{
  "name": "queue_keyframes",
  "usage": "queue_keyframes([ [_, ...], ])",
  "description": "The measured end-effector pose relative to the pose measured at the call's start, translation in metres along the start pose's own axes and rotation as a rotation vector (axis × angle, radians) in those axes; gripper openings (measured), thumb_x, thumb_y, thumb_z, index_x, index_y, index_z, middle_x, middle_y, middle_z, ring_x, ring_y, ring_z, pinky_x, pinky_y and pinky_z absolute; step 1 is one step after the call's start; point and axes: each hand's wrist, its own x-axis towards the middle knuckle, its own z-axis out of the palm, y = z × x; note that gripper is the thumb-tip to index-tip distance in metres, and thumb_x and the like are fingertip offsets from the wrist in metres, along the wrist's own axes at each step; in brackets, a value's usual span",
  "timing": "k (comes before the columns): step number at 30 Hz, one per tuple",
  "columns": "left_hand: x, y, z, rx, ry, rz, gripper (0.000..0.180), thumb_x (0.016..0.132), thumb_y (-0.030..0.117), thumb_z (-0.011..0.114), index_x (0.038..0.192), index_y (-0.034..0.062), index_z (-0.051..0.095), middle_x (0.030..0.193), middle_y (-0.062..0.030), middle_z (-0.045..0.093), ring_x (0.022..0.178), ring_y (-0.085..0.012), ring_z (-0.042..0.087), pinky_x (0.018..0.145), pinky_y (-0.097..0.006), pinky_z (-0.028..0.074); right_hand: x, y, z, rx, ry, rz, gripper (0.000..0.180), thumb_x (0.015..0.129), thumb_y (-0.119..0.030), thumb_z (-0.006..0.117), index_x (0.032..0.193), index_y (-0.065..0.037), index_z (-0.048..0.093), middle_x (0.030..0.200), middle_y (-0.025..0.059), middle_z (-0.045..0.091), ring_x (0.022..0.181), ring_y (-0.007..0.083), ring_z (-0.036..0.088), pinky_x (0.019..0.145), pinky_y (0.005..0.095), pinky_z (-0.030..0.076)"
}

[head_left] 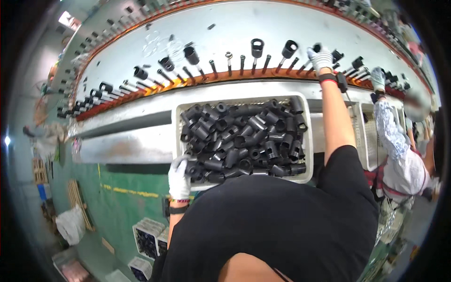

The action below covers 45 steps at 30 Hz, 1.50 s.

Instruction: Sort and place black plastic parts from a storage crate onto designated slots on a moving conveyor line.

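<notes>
Head view: left hand (179, 177), white-gloved, at near-left corner of white tray (307, 141), fingers curled on black tubular parts (244, 141) heaped inside. Right hand (321, 58) stretched far-right to peg rail (206, 77), fingers closed around black part (317, 47) on peg. Co-worker's gloved hand (377, 78) further right.
</notes>
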Motion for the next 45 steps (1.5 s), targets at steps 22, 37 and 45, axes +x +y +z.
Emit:
queue_keyframes([
  [22, -0.044, 0.104, 0.140, 0.546, -0.364, 0.008, 0.082, 0.067, 0.030, 0.082, 0.139, 0.0079, 0.050, 0.150, -0.0225, 0.035, 0.136, -0.0377, 0.040, 0.114, -0.044, 0.035, -0.216, -0.016, -0.161, 1.209, -1.137, -0.028, 0.036, 0.078, -0.008, 0.073, 0.111, -0.004, 0.060, 0.105, 0.0074, 0.064, 0.102, 0.0175, 0.061, 0.093, 0.0321, 0.049],
  [37, -0.038, 0.123, 0.227, 1.409, -0.849, -0.145, 0.071, 0.069, 0.046, 0.078, 0.133, 0.0198, 0.058, 0.158, -0.0192, 0.025, 0.128, -0.0391, 0.050, 0.109, -0.049, 0.038, -0.032, 0.164, -0.159, 1.442, 0.363, 0.406, 0.016, 0.090, -0.013, 0.070, 0.099, -0.005, 0.059, 0.087, 0.0062, 0.067, 0.076, 0.0178, 0.066, 0.075, 0.0324, 0.056],
  [45, -0.057, 0.132, 0.247, 1.467, -0.682, -0.114, 0.071, 0.069, 0.049, 0.079, 0.132, 0.0233, 0.060, 0.155, -0.0134, 0.032, 0.130, -0.0359, 0.048, 0.111, -0.047, 0.037, 0.057, 0.150, -0.103, 1.354, 0.285, 0.475, 0.027, 0.085, -0.009, 0.072, 0.104, -0.006, 0.053, 0.079, 0.0026, 0.059, 0.063, 0.0133, 0.057, 0.054, 0.0287, 0.048],
])
